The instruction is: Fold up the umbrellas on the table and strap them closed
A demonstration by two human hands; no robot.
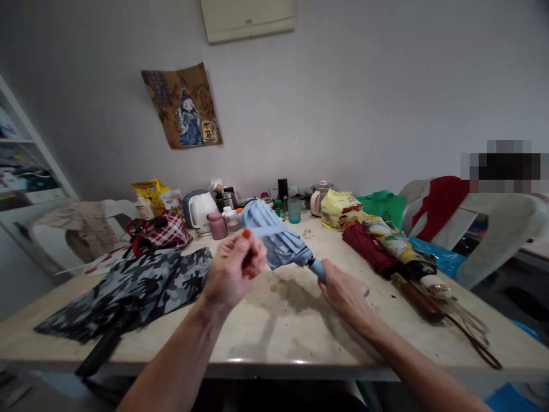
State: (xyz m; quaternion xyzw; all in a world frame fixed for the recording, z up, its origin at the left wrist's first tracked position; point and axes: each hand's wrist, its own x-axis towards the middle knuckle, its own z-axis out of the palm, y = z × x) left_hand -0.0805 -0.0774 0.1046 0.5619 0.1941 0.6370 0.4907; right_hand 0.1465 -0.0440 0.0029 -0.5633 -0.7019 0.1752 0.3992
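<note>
A light blue folding umbrella (281,243) is held above the middle of the table, its canopy loosely gathered and pointing away to the left. My right hand (343,286) is wrapped round its blue handle (318,269). Left of the canopy, my left hand (235,263) is closed in a pinch on the end of the umbrella's pale blue strap (269,230), which stretches across to the folds. A camouflage umbrella (124,286) lies spread on the left. On the right rest a dark red umbrella (371,249) and a floral umbrella (392,240), both rolled.
Along the back of the table (257,352) stand a white kettle (201,210), a pink cup (217,225), a teal glass (294,210) and a yellow bag (341,210). A plaid umbrella (169,230) lies back left. Chairs flank the table; a person's blurred head shows far right.
</note>
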